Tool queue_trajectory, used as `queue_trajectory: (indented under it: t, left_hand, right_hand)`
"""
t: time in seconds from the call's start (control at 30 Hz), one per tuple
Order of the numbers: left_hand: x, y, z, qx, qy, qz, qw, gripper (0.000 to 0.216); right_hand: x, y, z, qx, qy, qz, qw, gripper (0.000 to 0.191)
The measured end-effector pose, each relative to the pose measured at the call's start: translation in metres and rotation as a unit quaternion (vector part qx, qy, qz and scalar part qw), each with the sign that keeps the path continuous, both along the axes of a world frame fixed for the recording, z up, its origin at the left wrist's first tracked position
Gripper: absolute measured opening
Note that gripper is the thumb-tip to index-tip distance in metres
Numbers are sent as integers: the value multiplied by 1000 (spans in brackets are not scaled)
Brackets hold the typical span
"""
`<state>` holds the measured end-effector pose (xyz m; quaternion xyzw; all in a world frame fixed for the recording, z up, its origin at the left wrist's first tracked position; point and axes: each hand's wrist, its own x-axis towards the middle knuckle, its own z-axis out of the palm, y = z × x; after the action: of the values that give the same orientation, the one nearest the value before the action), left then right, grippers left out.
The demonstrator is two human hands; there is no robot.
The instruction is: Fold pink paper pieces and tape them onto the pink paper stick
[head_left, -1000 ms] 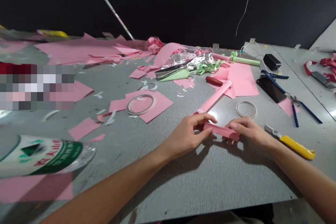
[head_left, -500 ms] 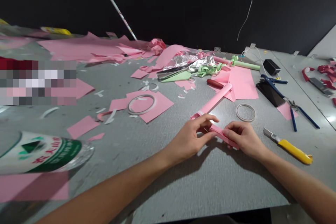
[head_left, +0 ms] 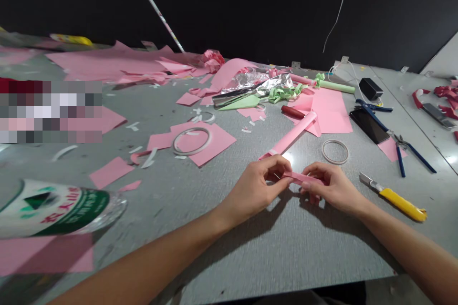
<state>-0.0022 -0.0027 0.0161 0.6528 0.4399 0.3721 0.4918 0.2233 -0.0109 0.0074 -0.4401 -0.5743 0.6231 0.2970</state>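
Observation:
A narrow folded strip of pink paper (head_left: pixel 299 178) is stretched between my two hands, just above the grey table (head_left: pixel 250 257). My left hand (head_left: pixel 263 183) pinches its left end between thumb and fingers. Toward its right end, my right hand (head_left: pixel 331 184) grips it with the thumb in front and the fingers curled behind. Right behind my left hand lies a rolled pink paper tube (head_left: pixel 293 134), slanting away to the right. A roll of tape (head_left: pixel 335 152) rests flat beyond my right hand, and a yellow utility knife (head_left: pixel 402 204) lies to that hand's right.
Blue-handled pliers (head_left: pixel 411 152) and a black phone (head_left: pixel 369 125) lie at the right. Another tape ring (head_left: pixel 192 141) rests on a pink sheet (head_left: pixel 218 145). A plastic bottle (head_left: pixel 67 209) lies at the left. Crumpled foil (head_left: pixel 275 86) and green paper curls (head_left: pixel 284 94) sit toward the black wall.
My left fingers have closed onto the strip's left end, where they were more spread before. The strip has turned to lie more level, and my right fingers have shifted along it.

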Motion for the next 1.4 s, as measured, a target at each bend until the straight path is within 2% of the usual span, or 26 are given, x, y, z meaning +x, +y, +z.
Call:
queue_trajectory:
  t: [0.1, 0.17, 0.3, 0.5, 0.63, 0.77, 1.2, 1.3, 1.4]
  left_hand:
    - [-1, 2, -2, -47, -17, 6, 999, 22]
    - [-1, 4, -3, -82, -29, -5, 996, 21]
    - [-2, 8, -5, -135, -74, -59, 986, 14]
    - [-6, 12, -8, -207, -136, -146, 958, 29]
    - [-6, 12, -9, -210, -119, -132, 961, 34]
    - [-3, 10, -7, -213, -106, -113, 965, 28]
    - [-6, 12, -4, -124, -6, -130, 984, 27]
    - [-6, 10, 1, -49, 51, -117, 991, 26]
    - [-9, 10, 1, 74, 132, -102, 983, 26]
  right_hand:
    - [2, 1, -1, -43, 30, -1, 999, 39]
    - [3, 1, -1, -53, 51, -16, 997, 39]
    - [3, 1, 2, -53, 56, -29, 997, 36]
    - [2, -1, 2, -61, 54, -41, 996, 32]
    - [1, -2, 1, -56, 47, -38, 997, 30]
    - [0, -3, 1, -45, 37, -42, 997, 29]
    - [-1, -1, 4, -41, 30, -46, 998, 27]
    - [0, 0, 3, -41, 31, -48, 998, 25]
    - [1, 1, 1, -53, 36, -45, 997, 26]
